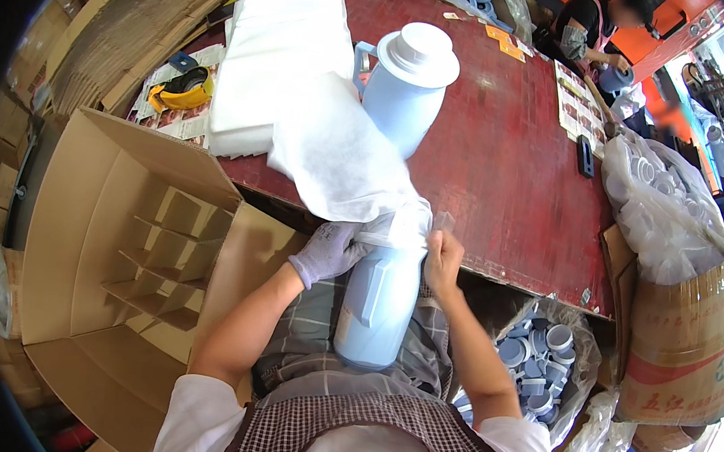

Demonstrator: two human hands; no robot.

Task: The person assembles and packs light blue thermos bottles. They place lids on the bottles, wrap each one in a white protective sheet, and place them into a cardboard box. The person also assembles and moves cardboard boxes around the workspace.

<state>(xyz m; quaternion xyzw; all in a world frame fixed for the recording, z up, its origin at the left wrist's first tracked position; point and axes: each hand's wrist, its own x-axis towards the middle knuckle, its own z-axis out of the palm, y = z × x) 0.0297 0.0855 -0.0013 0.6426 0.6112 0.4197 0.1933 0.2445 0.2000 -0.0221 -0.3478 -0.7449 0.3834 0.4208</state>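
A light blue vacuum jug (387, 301) lies across my lap, its base towards me and its top covered by a thin white bag (356, 159). My left hand (329, 252), in a pale purple glove, grips the bag's edge at the jug's upper left. On the other side my bare right hand (443, 258) pinches the bag's edge. The bag's loose end spreads over the table edge and onto a stack of white bags (282, 39). Beyond it a second light blue jug (409, 92) with a white lid stands upright on the red table (511, 195).
At left is an open cardboard box (64, 228) with dividers. A yellow tape dispenser (184, 91) lies behind it. Blue-grey plastic lids (543, 357) fill a lined container below the table's right side. A bag of translucent parts (663, 191) tops a carton; a co-worker (593, 38) handles a jug beyond.
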